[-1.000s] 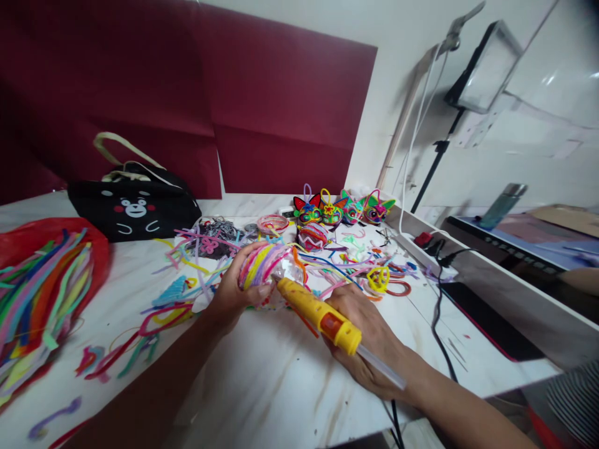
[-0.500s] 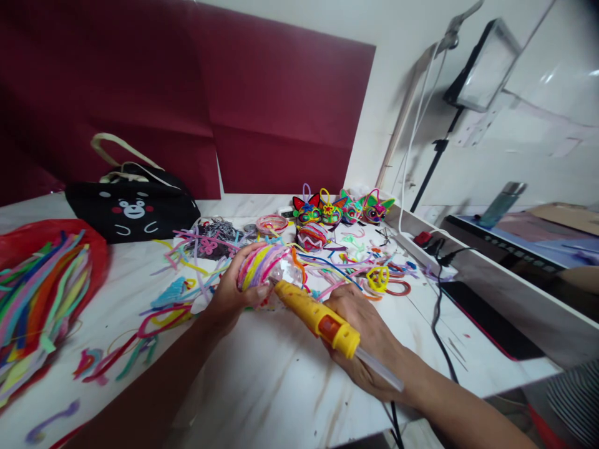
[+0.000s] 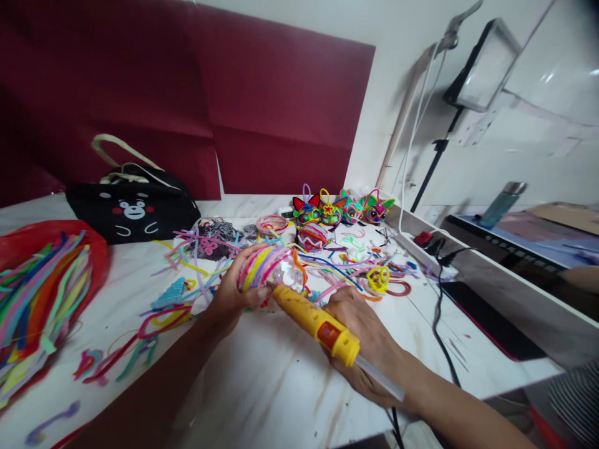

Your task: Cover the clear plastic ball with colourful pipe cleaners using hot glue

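My left hand [image 3: 238, 287] is closed round a ball wrapped in pipe cleaners [image 3: 262, 268], striped pink, yellow and lilac. Its right side is a bare, shiny clear surface, with an orange pipe cleaner [image 3: 301, 265] curving along the edge. In my right hand [image 3: 358, 337] is a yellow glue gun [image 3: 313, 321], its nozzle at the bare part of the ball near my left thumb. Whether the tip touches is hard to make out. A translucent glue stick [image 3: 380, 376] juts from the gun's rear.
Loose pipe cleaners [image 3: 337, 268] lie scattered behind the ball. Several finished colourful animal heads [image 3: 330, 212] stand at the back. Left are a red bag of pipe cleaners [image 3: 96, 246] and a black bag [image 3: 131, 212]. A power strip [image 3: 428, 257] and black phone-like slab [image 3: 491, 321] lie right.
The ball has turned or shifted very slightly, and the glue gun's nozzle has dipped a little. Both hands keep their grip.
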